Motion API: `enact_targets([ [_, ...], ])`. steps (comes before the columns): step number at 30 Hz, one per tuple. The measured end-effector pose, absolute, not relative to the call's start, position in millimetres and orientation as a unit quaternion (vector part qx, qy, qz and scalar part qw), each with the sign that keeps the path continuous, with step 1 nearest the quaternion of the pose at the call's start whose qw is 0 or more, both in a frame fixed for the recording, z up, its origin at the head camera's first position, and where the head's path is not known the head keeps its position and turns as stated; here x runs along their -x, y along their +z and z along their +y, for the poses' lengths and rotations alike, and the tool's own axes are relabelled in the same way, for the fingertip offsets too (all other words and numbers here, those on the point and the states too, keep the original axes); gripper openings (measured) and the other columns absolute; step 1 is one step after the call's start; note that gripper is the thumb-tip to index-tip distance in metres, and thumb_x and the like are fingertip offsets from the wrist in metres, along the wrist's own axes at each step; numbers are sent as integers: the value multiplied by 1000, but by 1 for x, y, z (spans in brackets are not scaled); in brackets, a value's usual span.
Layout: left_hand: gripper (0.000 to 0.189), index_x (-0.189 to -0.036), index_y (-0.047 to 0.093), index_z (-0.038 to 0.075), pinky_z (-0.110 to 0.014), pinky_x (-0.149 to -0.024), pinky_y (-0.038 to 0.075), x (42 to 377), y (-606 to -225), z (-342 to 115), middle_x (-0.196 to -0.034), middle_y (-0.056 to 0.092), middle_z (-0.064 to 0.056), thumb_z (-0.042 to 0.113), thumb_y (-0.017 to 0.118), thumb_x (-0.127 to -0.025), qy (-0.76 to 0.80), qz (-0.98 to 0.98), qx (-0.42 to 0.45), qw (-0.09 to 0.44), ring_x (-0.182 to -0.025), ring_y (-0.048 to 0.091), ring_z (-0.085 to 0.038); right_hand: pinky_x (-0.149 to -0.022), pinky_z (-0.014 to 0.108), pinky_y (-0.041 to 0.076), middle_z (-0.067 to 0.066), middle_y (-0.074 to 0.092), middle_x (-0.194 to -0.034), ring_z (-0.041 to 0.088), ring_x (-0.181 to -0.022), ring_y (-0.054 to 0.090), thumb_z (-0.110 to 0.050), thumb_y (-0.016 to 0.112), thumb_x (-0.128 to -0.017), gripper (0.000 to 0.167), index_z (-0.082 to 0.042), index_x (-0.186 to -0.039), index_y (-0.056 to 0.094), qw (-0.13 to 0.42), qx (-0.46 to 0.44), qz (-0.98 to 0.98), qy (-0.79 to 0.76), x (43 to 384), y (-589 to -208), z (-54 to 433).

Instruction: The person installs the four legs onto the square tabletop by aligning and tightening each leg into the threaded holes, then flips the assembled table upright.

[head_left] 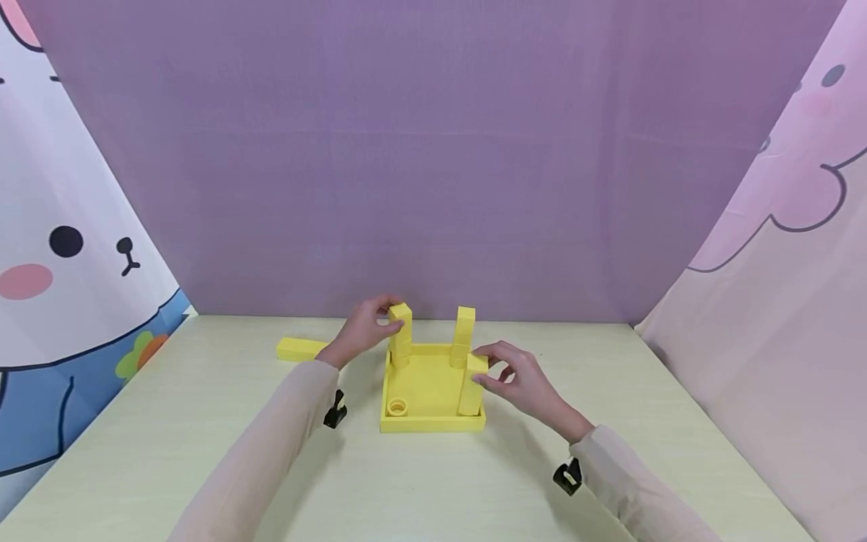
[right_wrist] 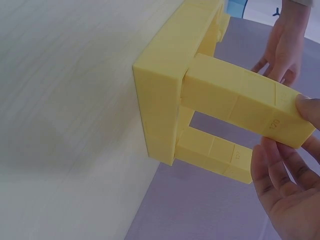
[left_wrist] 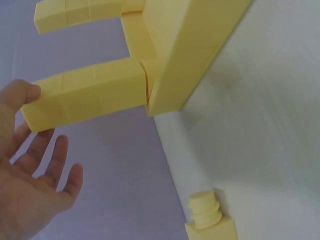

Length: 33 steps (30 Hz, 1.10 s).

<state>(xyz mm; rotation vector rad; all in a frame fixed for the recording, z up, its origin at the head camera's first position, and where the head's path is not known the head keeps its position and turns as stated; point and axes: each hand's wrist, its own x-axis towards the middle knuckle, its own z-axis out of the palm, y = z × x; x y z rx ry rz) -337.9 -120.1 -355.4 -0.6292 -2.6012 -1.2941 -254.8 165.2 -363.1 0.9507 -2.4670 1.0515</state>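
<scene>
A yellow square base (head_left: 433, 424) with a raised rim lies on the table, and three blocky yellow legs stand up from its corners. My left hand (head_left: 363, 330) pinches the top of the far-left leg (head_left: 403, 337) between thumb and fingers. At the near-right corner, my right hand (head_left: 530, 382) grips the upper end of another leg (head_left: 471, 393), which has numbers on its side in the right wrist view. Nobody touches the far-right leg (head_left: 463, 331). A round socket (head_left: 397, 407) shows at the near-left corner.
A loose yellow leg (head_left: 299, 348) lies on the table to the left, partly behind my left wrist; its threaded end (left_wrist: 205, 212) shows in the left wrist view. A purple cloth (head_left: 433, 165) hangs behind the table, with printed cartoon curtains (head_left: 81, 226) at the sides.
</scene>
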Motion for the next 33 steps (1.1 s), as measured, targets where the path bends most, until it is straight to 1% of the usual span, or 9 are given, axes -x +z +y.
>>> enact_targets([
  [6,36,-122,54,0,-46,-95,43,342,-352,-123,-125,55,-18,7,60,-87,-424,-869,247,61,-110,52,-34,-58,22,51,2,64,-99,16,-83,58,-15,72,-78,32,-11,-109,63,149,-329,-858,364,254,-363,166],
  [10,36,-123,54,2,-45,-94,43,342,-350,-126,-125,54,-16,9,59,-87,-423,-867,259,51,-108,52,-33,-58,22,51,2,65,-99,16,-83,58,-15,72,-78,32,-11,-108,63,151,-330,-858,363,255,-364,166],
  [11,35,-121,55,3,-43,-92,45,341,-350,-127,-123,56,-16,10,59,-87,-421,-865,268,60,-106,53,-31,-58,22,51,2,65,-99,16,-83,58,-15,72,-78,32,-11,-108,63,151,-330,-858,363,255,-364,166],
  [14,35,-121,55,1,-43,-92,45,341,-351,-128,-122,56,-16,12,59,-87,-418,-860,283,70,-105,53,-31,-58,22,51,2,65,-99,15,-83,58,-15,72,-78,32,-11,-108,63,152,-330,-859,362,255,-364,166],
  [18,36,-122,53,0,-47,-96,41,341,-353,-127,-124,54,-17,8,59,-87,-429,-860,269,68,-110,51,-34,-57,22,51,3,65,-99,15,-83,58,-15,72,-78,32,-10,-108,63,153,-333,-858,360,255,-364,166],
  [21,36,-121,53,2,-48,-97,41,340,-355,-124,-123,54,-16,9,61,-86,-435,-863,247,73,-110,50,-33,-57,22,51,3,65,-100,15,-83,59,-14,72,-78,33,-9,-109,62,154,-335,-857,359,255,-364,166],
  [25,36,-119,54,3,-47,-97,42,339,-359,-121,-121,55,-15,12,63,-85,-437,-864,231,95,-109,51,-30,-57,22,51,3,65,-100,15,-83,59,-14,72,-78,32,-9,-108,63,155,-335,-857,359,255,-364,166],
  [28,38,-120,54,1,-46,-96,43,339,-361,-120,-120,55,-16,12,64,-85,-444,-862,222,104,-107,52,-31,-57,22,51,3,65,-99,15,-83,59,-14,72,-78,32,-9,-108,63,154,-334,-857,360,255,-363,166],
  [33,40,-122,51,-3,-45,-95,43,340,-362,-121,-118,54,-19,9,63,-85,-449,-858,229,101,-106,52,-32,-57,21,51,4,65,-100,15,-83,58,-13,72,-78,32,-9,-108,63,151,-332,-858,362,254,-362,166],
])
